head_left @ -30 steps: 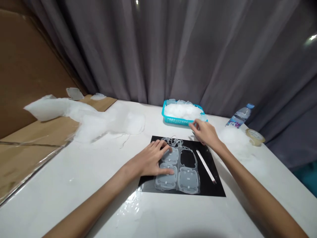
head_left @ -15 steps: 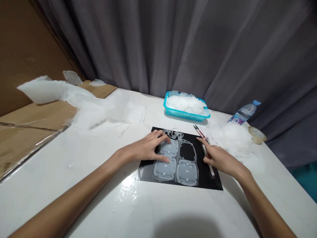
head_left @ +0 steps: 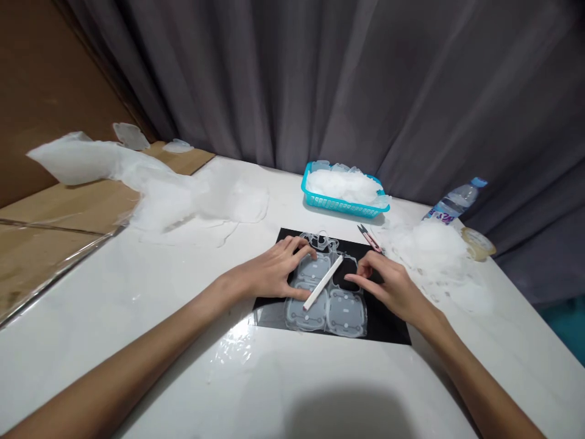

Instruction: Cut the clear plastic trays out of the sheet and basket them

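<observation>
From where I stand, the left hand (head_left: 281, 268) lies spread over the left column of the flat translucent panels (head_left: 347, 314), fingers arched on the upper one and thumb stretched to the one below, most likely to keep the lot from sliding on the black sheet (head_left: 386, 320). That sheet lies flat on the white desk (head_left: 183, 347), and I'd guess it was put there because pale plastic shows up well against dark. A slim white stick (head_left: 322, 285) rests slantwise across the panels, its lower end right by the left thumb and its upper end towards the empty outline at upper right; set down there, it looks to be within easy reach of either hand. The right hand (head_left: 397, 285) is over the right side of that outline, fingers curled and thumb pointing in towards the stick, with a narrow gap between thumb and stick; I can't tell whether finger and thumb meet, or pinch anything thin. So the panels are under the left hand and just left of the right one. Small snips (head_left: 371, 239) lie beyond the right hand at the sheet's far edge, near the white fluff (head_left: 439, 241), perhaps parked out of the way.
</observation>
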The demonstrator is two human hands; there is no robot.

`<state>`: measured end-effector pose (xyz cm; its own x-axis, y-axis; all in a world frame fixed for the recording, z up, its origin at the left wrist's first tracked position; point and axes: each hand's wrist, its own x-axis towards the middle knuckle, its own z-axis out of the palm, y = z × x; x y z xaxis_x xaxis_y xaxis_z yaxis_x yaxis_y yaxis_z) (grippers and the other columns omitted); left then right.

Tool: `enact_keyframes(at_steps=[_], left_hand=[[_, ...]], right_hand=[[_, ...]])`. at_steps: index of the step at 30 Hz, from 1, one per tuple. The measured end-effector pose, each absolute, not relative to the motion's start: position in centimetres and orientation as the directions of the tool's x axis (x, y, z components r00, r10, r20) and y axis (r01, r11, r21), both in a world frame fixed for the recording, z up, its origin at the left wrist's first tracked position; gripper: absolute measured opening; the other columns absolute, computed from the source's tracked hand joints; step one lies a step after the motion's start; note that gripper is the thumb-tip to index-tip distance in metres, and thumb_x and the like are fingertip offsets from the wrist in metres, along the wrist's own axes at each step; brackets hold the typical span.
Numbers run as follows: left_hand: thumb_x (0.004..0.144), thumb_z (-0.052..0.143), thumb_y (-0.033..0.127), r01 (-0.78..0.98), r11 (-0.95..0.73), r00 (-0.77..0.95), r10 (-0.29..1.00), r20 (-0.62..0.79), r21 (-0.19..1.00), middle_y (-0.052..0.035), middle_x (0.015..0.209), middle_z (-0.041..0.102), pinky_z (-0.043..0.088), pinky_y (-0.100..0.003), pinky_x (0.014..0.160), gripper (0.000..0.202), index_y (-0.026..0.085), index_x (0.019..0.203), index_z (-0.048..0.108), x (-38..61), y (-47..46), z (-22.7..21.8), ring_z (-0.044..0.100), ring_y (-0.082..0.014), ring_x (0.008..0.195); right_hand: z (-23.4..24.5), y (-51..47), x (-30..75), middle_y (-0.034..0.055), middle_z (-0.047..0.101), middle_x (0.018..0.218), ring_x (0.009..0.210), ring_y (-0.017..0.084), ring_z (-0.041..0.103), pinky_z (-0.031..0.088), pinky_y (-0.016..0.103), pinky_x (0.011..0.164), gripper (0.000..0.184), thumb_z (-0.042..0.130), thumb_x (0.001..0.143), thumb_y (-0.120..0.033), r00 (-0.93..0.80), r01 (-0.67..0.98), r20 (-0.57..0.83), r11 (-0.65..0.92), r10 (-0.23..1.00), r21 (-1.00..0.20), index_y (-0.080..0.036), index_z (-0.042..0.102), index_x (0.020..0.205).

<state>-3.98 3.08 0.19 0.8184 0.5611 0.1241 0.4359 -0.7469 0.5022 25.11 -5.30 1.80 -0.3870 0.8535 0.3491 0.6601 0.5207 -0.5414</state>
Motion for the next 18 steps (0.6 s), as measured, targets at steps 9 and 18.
enact_keyframes(at_steps=[9,18], left_hand=[[0.081,0.066,0.080,0.471,-0.736,0.808,0.581,0.098,0.486,-0.0152,0.133,0.055,0.043,-0.052,0.107,0.078,0.021,0.132,0.058,-3.8,2.6,0.7,0.051,-0.0372,0.121],[0.083,0.064,0.079,0.481,-0.754,0.816,0.572,0.086,0.447,-0.0173,0.138,0.052,0.042,-0.054,0.109,0.080,0.019,0.136,0.055,-3.8,2.7,0.2,0.050,-0.0392,0.126]], right_hand=[[-0.3,-3.6,23.6,0.0136,0.069,0.126,0.115,0.027,0.068,0.059,0.048,0.101,0.037,0.042,0.104,-0.007,-0.739,0.645,0.242,0.764,0.628,-0.013,-0.021,0.061,0.132],[-0.3,-4.4,23.9,0.0128,0.069,0.110,0.103,0.025,0.068,0.058,0.037,0.085,0.018,0.044,0.107,-0.015,-0.611,0.640,0.461,0.744,0.643,-0.190,-0.019,0.057,0.119]])
